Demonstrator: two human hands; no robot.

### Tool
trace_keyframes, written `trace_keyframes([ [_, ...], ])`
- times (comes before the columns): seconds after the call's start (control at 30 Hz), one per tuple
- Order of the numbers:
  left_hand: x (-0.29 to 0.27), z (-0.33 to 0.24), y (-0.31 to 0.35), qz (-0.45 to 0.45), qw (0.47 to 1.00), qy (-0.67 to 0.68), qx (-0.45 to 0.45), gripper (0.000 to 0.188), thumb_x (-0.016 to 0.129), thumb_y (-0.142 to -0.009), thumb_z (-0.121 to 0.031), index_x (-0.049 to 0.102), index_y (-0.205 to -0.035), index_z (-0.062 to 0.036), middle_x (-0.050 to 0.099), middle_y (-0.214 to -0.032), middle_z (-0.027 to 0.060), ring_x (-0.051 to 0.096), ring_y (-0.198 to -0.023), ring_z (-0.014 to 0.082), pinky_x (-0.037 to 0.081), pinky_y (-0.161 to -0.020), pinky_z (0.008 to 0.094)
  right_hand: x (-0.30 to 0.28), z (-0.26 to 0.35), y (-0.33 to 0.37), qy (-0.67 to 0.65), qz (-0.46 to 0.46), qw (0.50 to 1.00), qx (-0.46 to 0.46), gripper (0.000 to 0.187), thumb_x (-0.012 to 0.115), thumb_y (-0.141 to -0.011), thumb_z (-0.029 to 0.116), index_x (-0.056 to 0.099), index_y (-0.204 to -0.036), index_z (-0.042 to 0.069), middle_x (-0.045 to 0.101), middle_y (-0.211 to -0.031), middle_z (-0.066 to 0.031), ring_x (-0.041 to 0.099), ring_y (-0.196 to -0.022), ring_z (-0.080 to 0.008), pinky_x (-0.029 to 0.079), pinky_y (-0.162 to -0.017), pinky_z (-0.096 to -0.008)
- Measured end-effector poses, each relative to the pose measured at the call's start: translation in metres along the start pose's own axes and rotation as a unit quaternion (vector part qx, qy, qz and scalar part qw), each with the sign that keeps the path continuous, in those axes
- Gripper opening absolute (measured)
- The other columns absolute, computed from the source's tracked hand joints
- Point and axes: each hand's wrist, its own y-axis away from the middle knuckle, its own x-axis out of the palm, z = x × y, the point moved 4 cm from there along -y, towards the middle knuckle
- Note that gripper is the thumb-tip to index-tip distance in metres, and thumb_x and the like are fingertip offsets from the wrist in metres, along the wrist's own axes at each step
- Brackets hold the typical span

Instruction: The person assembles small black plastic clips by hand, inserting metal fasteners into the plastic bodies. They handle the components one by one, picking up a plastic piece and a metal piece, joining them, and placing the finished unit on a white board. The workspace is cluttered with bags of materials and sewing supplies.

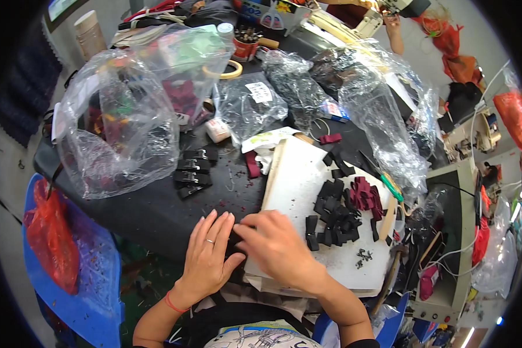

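Observation:
My left hand lies with straight fingers at the near edge of the black table, a ring on one finger and a red cord round the wrist. Close beside it, my right hand is curled, its thumb and forefinger drawn together near the left fingertips. It is slightly blurred, and whatever it pinches is hidden. To the right on a white board lie a heap of black fabric bows, some burgundy bows and a few small metal bits. Beyond my left hand sit several black pieces with metal clips.
Clear plastic bags crowd the far side. Green-handled scissors lie at the board's right edge. A roll of yellow tape and a red tin stand farther back. A blue bin holds a red bag at left. Another person's hand shows at top right.

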Motion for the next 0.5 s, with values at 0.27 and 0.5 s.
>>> trace_keyframes([
  [0.27,0.013,0.000,0.004,0.002,0.995,-0.098,0.029,0.052,0.070,-0.083,-0.024,0.055,-0.125,0.0009,0.051,-0.129,0.0184,0.046,-0.122,0.0365,0.035,-0.106,0.0513,-0.047,-0.030,0.053,0.136,0.016,0.968,0.209,0.042,0.074,-0.080,0.018,0.059,-0.114,0.000,0.056,-0.086,-0.0127,0.057,-0.082,-0.0289,0.048,-0.071,-0.0387],
  [0.5,0.012,0.000,0.006,0.005,0.994,-0.088,0.065,0.039,0.067,-0.085,-0.026,0.062,-0.117,-0.0028,0.057,-0.122,0.0139,0.051,-0.119,0.0311,0.035,-0.107,0.0520,-0.048,-0.041,0.054,-0.112,-0.086,0.966,0.217,0.027,0.067,-0.083,0.001,0.064,-0.110,0.000,0.063,-0.091,-0.0125,0.062,-0.077,-0.0260,0.050,-0.068,-0.0312],
])
